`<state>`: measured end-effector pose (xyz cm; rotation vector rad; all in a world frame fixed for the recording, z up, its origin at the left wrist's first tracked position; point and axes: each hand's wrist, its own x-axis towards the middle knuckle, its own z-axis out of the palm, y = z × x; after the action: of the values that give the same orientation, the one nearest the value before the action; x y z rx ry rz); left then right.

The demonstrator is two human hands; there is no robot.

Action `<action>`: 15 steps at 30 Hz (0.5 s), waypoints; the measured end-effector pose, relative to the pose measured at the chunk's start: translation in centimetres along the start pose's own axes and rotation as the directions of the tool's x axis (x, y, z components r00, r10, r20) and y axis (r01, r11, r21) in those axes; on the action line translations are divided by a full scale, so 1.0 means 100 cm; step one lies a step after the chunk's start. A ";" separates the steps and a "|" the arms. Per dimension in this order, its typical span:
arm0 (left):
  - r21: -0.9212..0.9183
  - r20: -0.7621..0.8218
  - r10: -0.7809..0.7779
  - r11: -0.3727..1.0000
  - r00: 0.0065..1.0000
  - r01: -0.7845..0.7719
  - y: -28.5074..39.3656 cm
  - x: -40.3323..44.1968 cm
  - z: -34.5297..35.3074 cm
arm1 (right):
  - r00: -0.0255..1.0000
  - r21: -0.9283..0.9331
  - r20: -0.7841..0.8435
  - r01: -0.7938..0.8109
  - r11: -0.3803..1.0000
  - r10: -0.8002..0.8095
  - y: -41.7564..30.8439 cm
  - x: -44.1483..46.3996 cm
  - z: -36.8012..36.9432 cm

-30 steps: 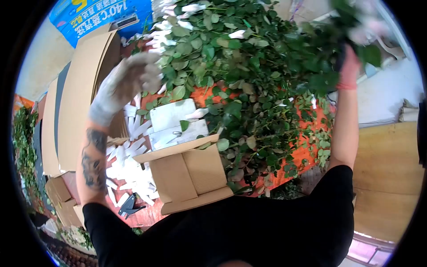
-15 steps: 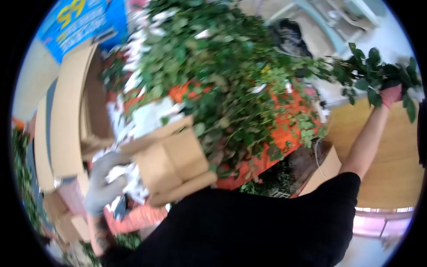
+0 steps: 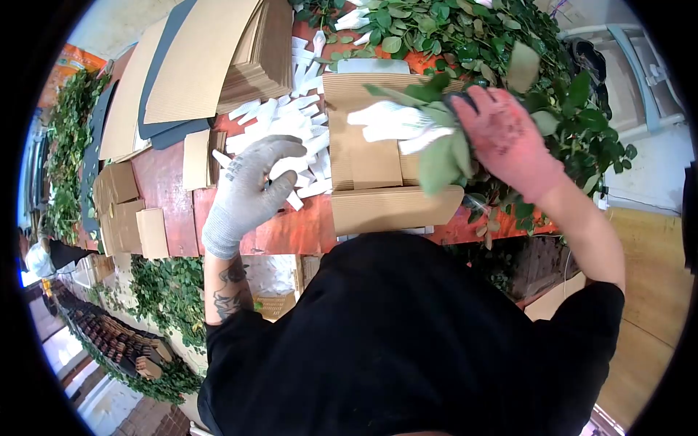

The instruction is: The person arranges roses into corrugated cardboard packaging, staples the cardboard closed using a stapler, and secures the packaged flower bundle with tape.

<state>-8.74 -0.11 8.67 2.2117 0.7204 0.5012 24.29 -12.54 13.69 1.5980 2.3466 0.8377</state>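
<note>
My right hand, in a pink and dark glove, is closed around a bunch of leafy stems with white-wrapped heads that point left. The bunch is above a cardboard piece with a folded-up near flap, lying at the table's front edge. My left hand, in a grey-white glove, is over the left side of the table, fingers curved and apart, beside a heap of white paper strips. Whether it touches a strip is unclear.
Stacked cardboard sheets stand at the back left, with small cardboard pieces near the table edge. Many green stems cover the back right. A pale blue-grey frame is at the far right. More foliage lies below left.
The view has turned left. My right hand has swung in from the far right with the bunch, over the cardboard. My left hand is now beside the white strips, nearer the table's front.
</note>
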 end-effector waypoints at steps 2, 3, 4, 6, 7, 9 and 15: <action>-0.084 -0.053 -0.079 0.994 0.996 0.074 0.009 0.002 0.006 | 0.963 0.092 0.250 -0.127 0.988 0.101 -0.024 0.017 -0.004; -0.090 -0.108 -0.109 0.991 0.988 0.099 0.010 0.006 0.011 | 0.954 0.127 0.285 -0.132 0.983 0.091 -0.033 0.022 0.011; -0.098 -0.164 -0.140 0.987 0.976 0.125 0.011 0.010 0.017 | 0.945 0.162 0.317 -0.135 0.978 0.078 -0.044 0.021 0.029; 0.035 -0.247 0.050 0.998 0.968 -0.042 -0.002 0.022 0.044 | 0.927 0.395 0.369 -0.220 0.892 0.065 -0.064 0.009 0.056; 0.095 -0.204 0.107 0.992 0.973 -0.089 -0.007 0.029 0.055 | 0.872 0.472 0.489 -0.279 0.837 0.015 -0.065 0.004 0.054; 0.153 -0.161 0.151 0.980 0.975 -0.127 -0.019 0.042 0.071 | 0.888 0.470 0.460 -0.254 0.845 0.011 -0.053 -0.001 0.048; 0.309 -0.124 0.080 0.950 0.989 -0.038 -0.010 0.058 0.082 | 0.890 0.671 0.136 -0.406 0.620 0.435 -0.029 -0.020 0.010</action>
<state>-0.15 -0.27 3.32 2.5126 0.8530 0.6086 23.23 -14.72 11.01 2.5137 2.4924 -0.0176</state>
